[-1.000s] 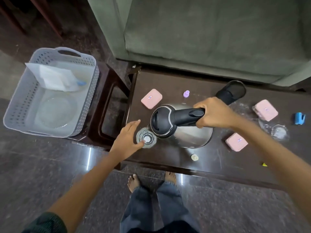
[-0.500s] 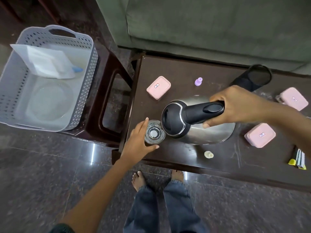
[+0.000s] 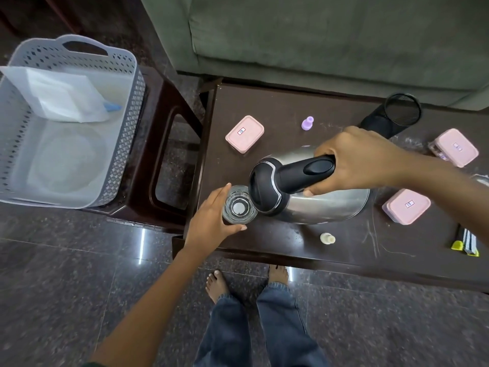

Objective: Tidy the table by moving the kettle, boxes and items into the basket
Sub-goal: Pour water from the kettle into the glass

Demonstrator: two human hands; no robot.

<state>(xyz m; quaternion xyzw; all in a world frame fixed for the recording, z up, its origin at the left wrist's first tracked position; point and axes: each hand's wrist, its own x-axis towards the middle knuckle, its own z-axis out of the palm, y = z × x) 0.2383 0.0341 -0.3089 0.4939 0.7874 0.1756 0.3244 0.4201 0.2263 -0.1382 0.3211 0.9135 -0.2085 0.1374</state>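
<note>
While our right hand [image 3: 362, 161] grips the kettle [image 3: 312, 197] by its black handle at frame centre, our left hand [image 3: 211, 221] cups a clear glass [image 3: 239, 206] beside the tilted spout.

In descending size: the grey sofa [image 3: 317, 35] spans the top; the dark table [image 3: 277, 107] fills the right half; the basket [image 3: 124, 144], upper left, holds a white bag [image 3: 60, 96]; both hands are closed around their objects; three pink boxes [image 3: 244, 133] [image 3: 456, 147] [image 3: 406, 205] lie scattered on the table; a lilac cap [image 3: 307, 123] sits above the kettle.
</note>
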